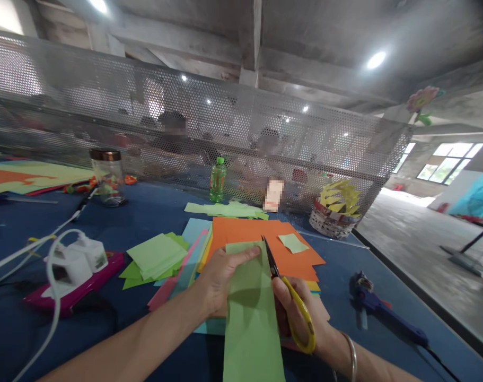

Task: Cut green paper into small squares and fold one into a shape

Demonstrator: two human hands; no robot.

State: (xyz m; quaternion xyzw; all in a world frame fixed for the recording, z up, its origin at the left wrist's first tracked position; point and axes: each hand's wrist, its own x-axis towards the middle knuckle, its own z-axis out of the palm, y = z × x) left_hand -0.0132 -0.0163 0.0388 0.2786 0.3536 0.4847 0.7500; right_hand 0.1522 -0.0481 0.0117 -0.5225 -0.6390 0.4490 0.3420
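Head view: the left hand point(219, 278) is pinched, thumb flat across the far end of a smooth green paper strip point(251, 323); the right hand point(295, 294) curls round yellow-handled scissors point(300, 318), slim dark blades beside the strip's right side. That long rectangle sits over crisp orange paper point(239, 228), its long axis running between the blue table's point(154, 212) near and far edges, blades pointing far.

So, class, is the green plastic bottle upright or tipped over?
Upright: the green plastic bottle stands vertically, its cap on top.
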